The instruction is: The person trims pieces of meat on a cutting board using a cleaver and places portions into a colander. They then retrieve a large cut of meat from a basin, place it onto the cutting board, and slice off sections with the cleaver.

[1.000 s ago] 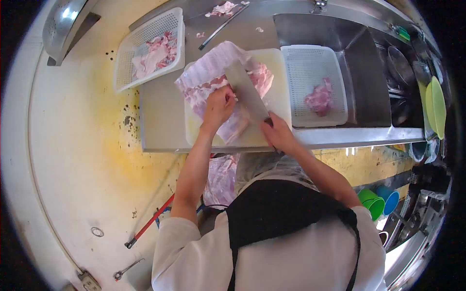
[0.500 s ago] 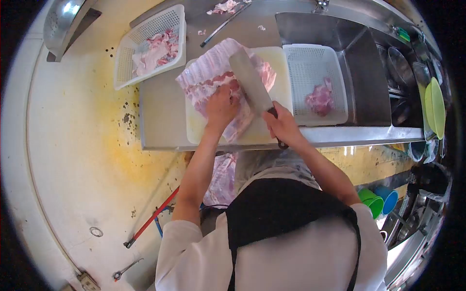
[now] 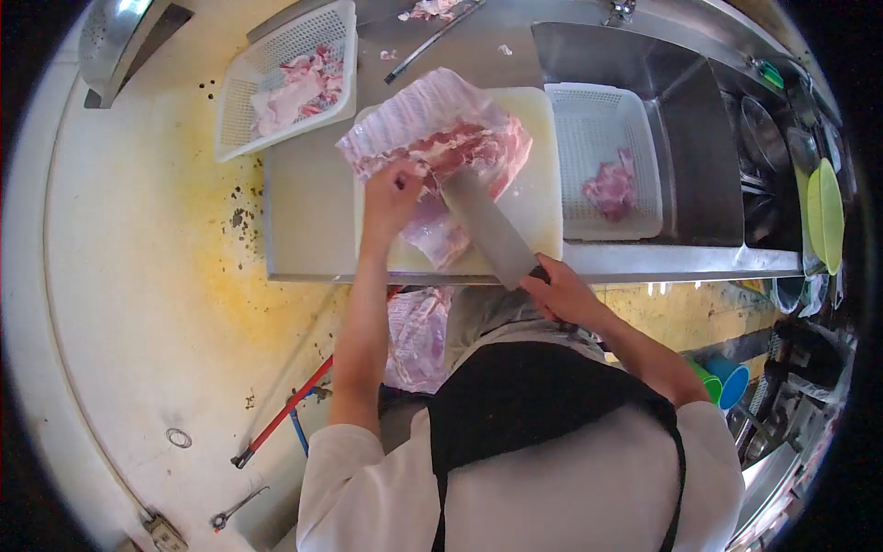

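Note:
A large slab of pork ribs [image 3: 437, 120] lies on the white cutting board [image 3: 543, 184], its pale bone side toward the far left and redder meat at the right. My left hand [image 3: 394, 189] is closed at the slab's near-left edge, its fingers curled on the meat; the fingertips are partly hidden. In my right hand [image 3: 563, 293] is the handle of a broad cleaver [image 3: 487, 225]. The blade points away and to the left, its tip by the cut meat. A paler flap [image 3: 432, 235] hangs toward me between hand and blade.
One white basket [image 3: 235, 115] with meat scraps stands at the left. Another white basket [image 3: 607, 101] holding a meat piece sits right of the board, beside the sink [image 3: 694, 175]. A thin rod [image 3: 432, 41] lies behind. More ribs [image 3: 418, 336] show below the counter edge.
The cleaver has drawn back toward me, uncovering red meat on the slab. My left hand has shifted left and slightly nearer to me, while my right hand has moved down and right.

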Available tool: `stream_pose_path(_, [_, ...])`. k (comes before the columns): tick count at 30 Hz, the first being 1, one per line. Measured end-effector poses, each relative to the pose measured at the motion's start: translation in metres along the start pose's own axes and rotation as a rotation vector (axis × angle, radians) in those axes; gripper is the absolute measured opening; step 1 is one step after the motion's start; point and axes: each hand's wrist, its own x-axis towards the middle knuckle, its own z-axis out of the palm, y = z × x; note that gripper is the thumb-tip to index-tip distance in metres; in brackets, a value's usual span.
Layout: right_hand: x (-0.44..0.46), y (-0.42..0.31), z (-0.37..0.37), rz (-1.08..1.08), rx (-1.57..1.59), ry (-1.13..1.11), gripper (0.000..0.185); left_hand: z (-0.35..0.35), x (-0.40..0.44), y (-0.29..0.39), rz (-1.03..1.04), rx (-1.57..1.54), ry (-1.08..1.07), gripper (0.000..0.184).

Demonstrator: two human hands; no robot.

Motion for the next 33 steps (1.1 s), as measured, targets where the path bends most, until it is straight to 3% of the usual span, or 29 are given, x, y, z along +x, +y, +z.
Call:
stream_pose_path(2, [-0.008, 0.006, -0.009, -0.003, -0.036, 0.019, 0.029, -0.019, 0.006, 0.008, -0.162, -0.133, -0.055, 0.004])
stream_pose_path(5, [-0.005, 0.012, -0.016, -0.099, 0.033, 0.103, 0.025, -0.042, 0.012, 0.047, -0.19, -0.489, 0.052, 0.007])
stream_pose_path(9, [-0.016, 0.008, -0.015, -0.129, 0.148, 0.267, 0.023, -0.077, 0.005, 0.158, 0.369, -0.572, 0.456, 0.01])
stream_pose_path(11, [-0.022, 0.008, -0.015, -0.131, 0.191, 0.332, 0.022, -0.072, 0.017, 0.195, 0.531, -0.483, 0.611, 0.013])
stream_pose_path(14, [-0.021, 0.014, -0.016, -0.131, 0.236, 0.415, 0.022, -0.046, 0.1, 0.175, 0.702, -0.373, 0.68, 0.018])
stream_pose_path(16, [-0.026, 0.02, -0.019, -0.137, 0.236, 0.439, 0.022, -0.013, 0.173, 0.124, 0.424, 0.161, 0.437, 0.028])
stream_pose_path(18, [-0.035, 0.032, -0.024, -0.066, 0.093, 0.45, 0.022, 0.027, 0.23, 0.002, 0.073, 0.501, -0.081, 0.054])
stream_pose_path(20, [-0.046, 0.033, -0.037, -0.075, 0.077, 0.433, 0.024, 0.039, 0.219, -0.027, 0.186, 0.491, 0.051, 0.065])
stream_pose_path(22, [-0.054, 0.053, -0.053, -0.083, 0.02, 0.328, 0.024, 0.038, 0.223, -0.037, -0.121, 0.44, -0.069, 0.073])
stream_pose_path(25, [-0.063, 0.06, -0.056, -0.051, -0.105, 0.217, 0.025, 0.026, 0.215, -0.02, -0.296, 0.23, -0.282, 0.076])
stream_pose_path(26, [-0.055, 0.068, -0.055, -0.091, -0.145, 0.206, 0.026, 0.028, 0.213, -0.019, -0.214, 0.248, -0.199, 0.079])
stream_pose_path(30, [-0.026, 0.069, -0.055, -0.247, -0.377, 0.202, 0.033, 0.04, 0.226, -0.008, -0.286, 0.464, -0.13, 0.072])
stream_pose_path(33, [-0.038, 0.047, -0.069, -0.119, -0.297, 0.077, 0.037, 0.049, 0.224, 0.0, -0.159, 0.528, -0.072, 0.062])
